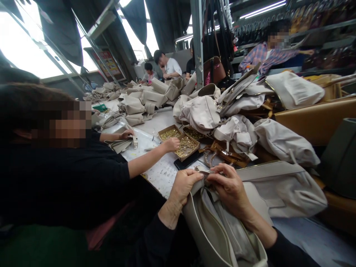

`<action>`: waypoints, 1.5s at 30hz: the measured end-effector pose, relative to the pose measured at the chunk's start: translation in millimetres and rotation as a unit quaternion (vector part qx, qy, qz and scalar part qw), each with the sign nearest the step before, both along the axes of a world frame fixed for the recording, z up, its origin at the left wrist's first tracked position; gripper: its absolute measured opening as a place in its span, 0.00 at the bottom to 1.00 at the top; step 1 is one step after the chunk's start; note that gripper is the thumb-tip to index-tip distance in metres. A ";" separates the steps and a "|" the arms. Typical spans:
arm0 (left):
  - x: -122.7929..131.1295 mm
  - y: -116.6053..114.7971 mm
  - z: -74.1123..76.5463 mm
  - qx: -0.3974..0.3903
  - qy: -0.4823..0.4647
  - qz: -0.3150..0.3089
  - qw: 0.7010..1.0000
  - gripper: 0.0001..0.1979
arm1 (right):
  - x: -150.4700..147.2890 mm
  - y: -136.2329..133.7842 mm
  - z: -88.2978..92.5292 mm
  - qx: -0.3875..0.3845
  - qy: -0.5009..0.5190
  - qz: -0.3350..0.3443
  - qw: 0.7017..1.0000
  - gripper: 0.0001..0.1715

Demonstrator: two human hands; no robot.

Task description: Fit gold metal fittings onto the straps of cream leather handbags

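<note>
Both hands of a worker in dark sleeves meet at the rim of an open cream bag (208, 226), held nearer the camera than the front box of gold-coloured pieces (187, 146) and to its right. The left hand (180, 189) pinches material at the bag's top between thumb and fingers; the right hand (229, 189) pinches just beside it, around a small part too hidden to identify. Another cream bag (292, 189) lies to the right of the box, past the right wrist. A flat black object (187, 161) sits partly beneath the box on the marked white tabletop (159, 180). To the left of the box, a person in black (63, 181) reaches one hand (171, 144) to its edge, the other (126, 134) at a strap with a metal buckle (135, 142). Just behind the box stands a second box (169, 133) of similar pieces. Beyond it and to its right, pale bags (201, 113) are heaped. Farther behind the box, a person in a white top (172, 66) and a person in a plaid shirt (256, 59) appear past the piles.
</note>
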State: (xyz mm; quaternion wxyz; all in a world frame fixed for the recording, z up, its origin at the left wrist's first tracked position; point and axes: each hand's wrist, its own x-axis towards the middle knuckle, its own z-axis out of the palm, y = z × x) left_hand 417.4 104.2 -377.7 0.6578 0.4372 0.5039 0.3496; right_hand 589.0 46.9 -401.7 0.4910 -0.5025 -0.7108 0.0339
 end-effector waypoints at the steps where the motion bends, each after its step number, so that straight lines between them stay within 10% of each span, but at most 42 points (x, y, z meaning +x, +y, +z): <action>1: 0.0 -0.5 1.0 0.003 0.003 -0.003 1.000 0.13 | -0.1 -0.2 0.5 -0.007 0.000 0.001 1.000 0.12; 15: -5.4 -10.8 4.2 0.095 0.009 -0.004 0.995 0.11 | -7.2 -0.7 10.0 -0.099 0.021 0.001 0.995 0.06; 45: -8.3 -7.1 -3.8 0.035 -0.078 -0.027 0.996 0.20 | -4.8 18.1 10.7 -0.224 0.206 0.022 0.952 0.09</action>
